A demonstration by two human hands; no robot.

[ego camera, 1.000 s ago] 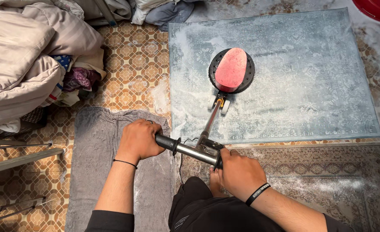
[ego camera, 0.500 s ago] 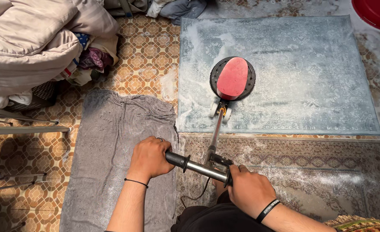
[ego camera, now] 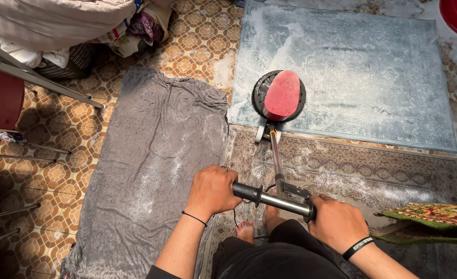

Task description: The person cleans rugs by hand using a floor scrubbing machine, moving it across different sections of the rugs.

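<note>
Floor scrubber handlebar (ego camera: 275, 198): left hand (ego camera: 214, 190) and right hand (ego camera: 338, 223) each fisted tight around one end. Shaft (ego camera: 275, 152) tilts forward to red-domed brush head (ego camera: 280, 96) on corner of soapy pale-blue rug (ego camera: 362, 72). Grey rug (ego camera: 156, 165) left, patterned rug (ego camera: 383, 175) underfoot.

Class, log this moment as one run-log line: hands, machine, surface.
left hand: gripping handlebar | right hand: gripping handlebar | scrubbing machine: on foamy pale blue rug | grey rug: leftward

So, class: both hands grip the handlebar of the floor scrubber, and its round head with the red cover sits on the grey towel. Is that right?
Not quite. The head view shows the round head on the foamy pale blue rug, not the grey towel. The left hand and right hand do grip the handlebar.
</note>
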